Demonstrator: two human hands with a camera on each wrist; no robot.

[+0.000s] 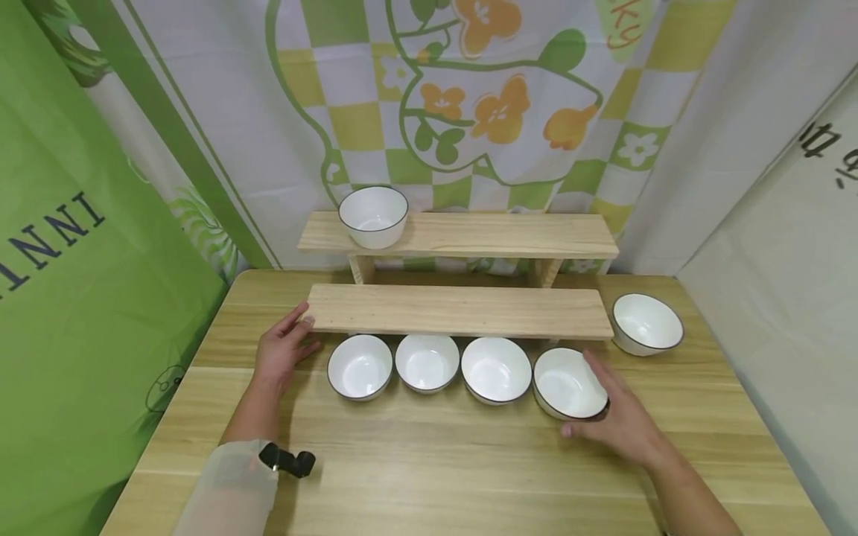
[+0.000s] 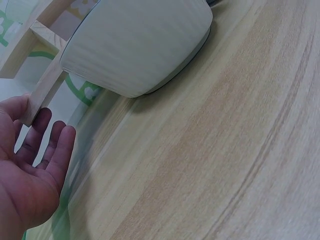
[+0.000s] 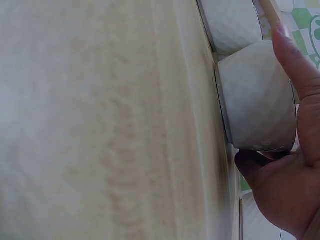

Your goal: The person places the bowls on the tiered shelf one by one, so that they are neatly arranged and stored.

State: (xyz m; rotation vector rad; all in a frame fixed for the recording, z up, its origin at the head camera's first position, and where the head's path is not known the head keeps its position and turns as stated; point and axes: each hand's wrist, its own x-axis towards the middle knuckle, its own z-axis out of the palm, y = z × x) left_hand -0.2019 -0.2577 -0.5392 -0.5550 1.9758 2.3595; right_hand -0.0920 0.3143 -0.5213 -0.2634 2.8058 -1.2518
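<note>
A two-tier wooden shelf [image 1: 456, 311] stands on the table. My left hand [image 1: 278, 356] holds the left end of its lower board; in the left wrist view the thumb and a finger pinch the board's end [image 2: 34, 107]. Several white bowls with dark rims form a row before the shelf. At the row's right end, my right hand [image 1: 623, 424] grips a bowl [image 1: 568, 380], thumb and fingers spread around its side. That bowl [image 3: 257, 100] looks upright on the table in the right wrist view. The row's leftmost bowl [image 1: 360, 366] is nearest my left hand.
Another white bowl [image 1: 373, 216] sits at the left of the upper board [image 1: 496, 232]. To the right of the shelf, one more bowl [image 1: 646, 324] stands on the table [image 1: 429, 469]. A patterned curtain [image 1: 362, 97] hangs behind, and green cloth [image 1: 87, 298] hangs at left.
</note>
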